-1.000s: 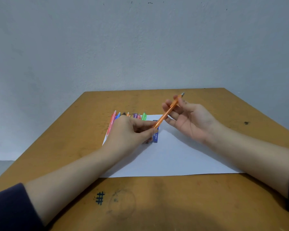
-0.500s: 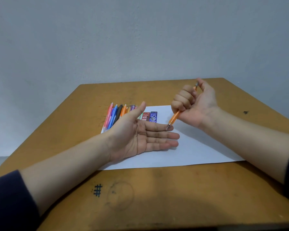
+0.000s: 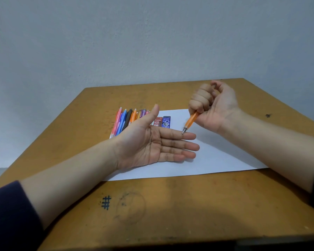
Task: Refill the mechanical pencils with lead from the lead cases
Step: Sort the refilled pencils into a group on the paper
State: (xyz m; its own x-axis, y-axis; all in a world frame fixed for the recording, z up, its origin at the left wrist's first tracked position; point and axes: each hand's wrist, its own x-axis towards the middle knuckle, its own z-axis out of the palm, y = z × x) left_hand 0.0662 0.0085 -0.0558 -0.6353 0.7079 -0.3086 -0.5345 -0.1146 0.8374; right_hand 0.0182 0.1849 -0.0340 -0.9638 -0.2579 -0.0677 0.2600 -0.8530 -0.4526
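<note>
My left hand (image 3: 152, 145) has released the slim orange plastic mechanical pencil (image 3: 190, 122) and lies palm-up at centre frame, fingers straight, empty. My right hand (image 3: 212, 104) fists the barrel, with the tip at the left forefinger and the thumb now over the cap — probably a lead-feed check.

1. A plain study spot, a desk pushed against a wall; whether it stands in a home or a classroom cannot be told.
2. The wooden desk (image 3: 188, 205) is worn and scuffed; a hash mark (image 3: 106, 205) is inked near its front edge; just beside that sits a faint pencilled circle (image 3: 130, 207); a dark spot (image 3: 268, 115) marks the right side.
3. The wall (image 3: 152, 42) behind is bare and pale grey, with a few small specks.
4. Only stationery lies out; a white sheet of paper (image 3: 216, 160) covers the middle of the desk; a row of coloured mechanical pencils (image 3: 127, 118) lies at the sheet's far left corner; two lead cases (image 3: 162, 121), one red and one blue, lie just beside the row.
</note>
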